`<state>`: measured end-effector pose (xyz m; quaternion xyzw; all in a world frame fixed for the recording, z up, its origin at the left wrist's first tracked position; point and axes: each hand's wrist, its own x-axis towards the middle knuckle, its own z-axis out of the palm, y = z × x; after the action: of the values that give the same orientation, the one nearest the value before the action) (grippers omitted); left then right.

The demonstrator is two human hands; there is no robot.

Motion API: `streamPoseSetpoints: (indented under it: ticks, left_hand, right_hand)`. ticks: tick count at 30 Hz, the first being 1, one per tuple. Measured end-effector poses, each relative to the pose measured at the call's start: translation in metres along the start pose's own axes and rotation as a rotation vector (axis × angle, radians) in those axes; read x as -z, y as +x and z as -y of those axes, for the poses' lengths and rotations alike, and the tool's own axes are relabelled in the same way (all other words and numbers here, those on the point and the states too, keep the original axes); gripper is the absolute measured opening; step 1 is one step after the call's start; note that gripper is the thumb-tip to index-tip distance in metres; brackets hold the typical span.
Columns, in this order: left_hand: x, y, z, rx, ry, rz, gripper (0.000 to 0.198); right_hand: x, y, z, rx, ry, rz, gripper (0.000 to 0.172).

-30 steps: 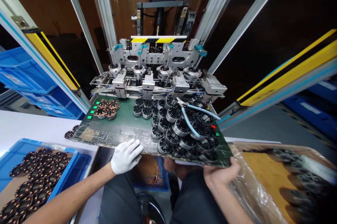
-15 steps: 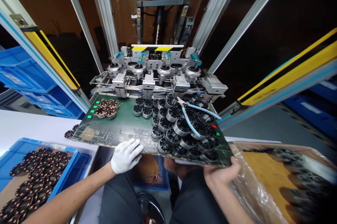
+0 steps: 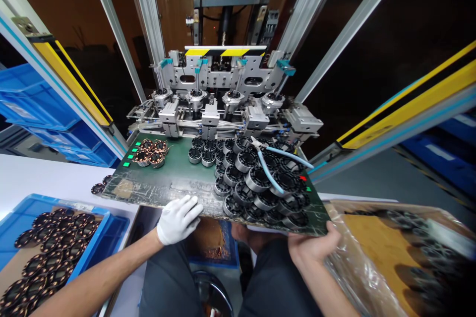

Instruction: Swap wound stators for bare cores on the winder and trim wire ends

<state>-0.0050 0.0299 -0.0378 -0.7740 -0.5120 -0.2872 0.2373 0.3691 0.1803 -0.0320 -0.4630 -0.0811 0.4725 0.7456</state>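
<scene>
My left hand (image 3: 180, 220), in a white glove, lies flat on the worn front edge of a green work board (image 3: 174, 178). Its fingers are stretched out and hold nothing. At the board's front right corner is my bare right hand (image 3: 314, 245), gripping the edge with the thumb at the corner; its fingers are partly hidden below. Black-and-silver stator cores (image 3: 256, 178) are stacked between the hands, with blue-handled cutting pliers (image 3: 269, 170) lying on top. Several copper-wound stators (image 3: 150, 153) sit at the board's left.
Behind the board stands a winding machine (image 3: 223, 79) with several spindles, inside a metal frame. A blue tray (image 3: 106, 230) of wound stators lies at left. A plastic-lined box (image 3: 357, 257) of cores stands at right. Yellow guard posts (image 3: 76, 81) flank the machine.
The machine's plate with the yellow-black striped bar has risen, and its teal-topped rods now stand higher above the spindles. Both hands and the parts on the board have stayed in place.
</scene>
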Motion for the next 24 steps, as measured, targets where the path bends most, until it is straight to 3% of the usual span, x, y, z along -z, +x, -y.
streamPoseSetpoints:
  ticks: [24]
  left_hand:
    - [0.0005,0.0009,0.0002,-0.004,-0.002,-0.004,0.03]
  right_hand:
    - [0.0054,0.0043,-0.0023,0.013,0.005,0.031,0.054]
